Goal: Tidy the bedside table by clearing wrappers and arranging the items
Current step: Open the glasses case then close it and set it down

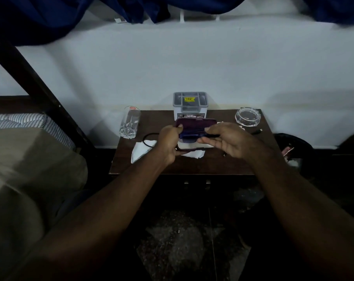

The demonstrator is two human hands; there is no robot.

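Note:
A purple hinged case (195,125) is held open above the dark wooden bedside table (192,164). My left hand (168,144) grips the case at its left end, thumb on the lid edge. My right hand (226,139) pinches a dark slim object (211,136) at the case's opening. Under the hands lies white crumpled paper (140,150) with a black loop of cord (148,138) on it. More white paper (194,154) shows below the case.
A clear drinking glass (129,125) stands at the table's back left. A grey-lidded white container (189,105) sits at the back middle, a glass ashtray (247,117) at the back right. A dark bin (291,147) stands right of the table, a bed (19,159) to the left.

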